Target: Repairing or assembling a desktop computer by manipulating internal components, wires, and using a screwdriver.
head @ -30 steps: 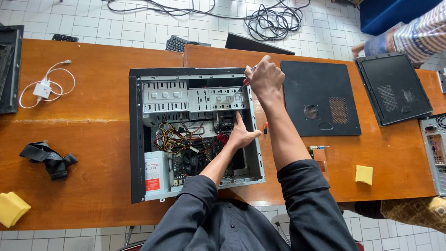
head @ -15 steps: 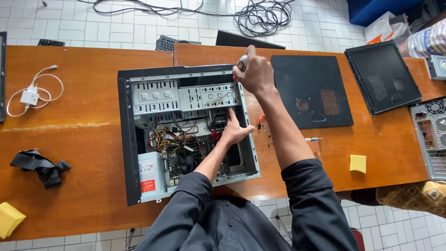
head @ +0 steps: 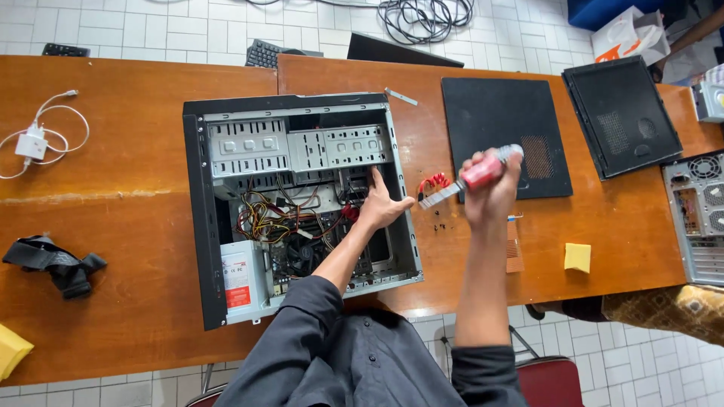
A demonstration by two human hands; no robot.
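An open black and grey computer case (head: 197,218) lies on the wooden table (head: 121,211), its wires and boards showing. My left hand (head: 381,205) rests flat inside the case near its right wall, fingers spread. My right hand (head: 492,187) is raised above the table to the right of the case, closed around a red-handled screwdriver (head: 471,177) whose shaft points down-left. A red cable (head: 432,182) and a few small screws (head: 439,224) lie on the table just beside the case.
Two black side panels (head: 494,128) (head: 620,113) lie on the table to the right. Another open case (head: 697,218) sits at the far right edge. A white charger (head: 32,143), a black strap (head: 56,264), yellow sponges (head: 578,257) and floor cables (head: 426,16) are around.
My right hand has left the case's top right corner and swung out to the right and down with the screwdriver. My left hand stays inside the case.
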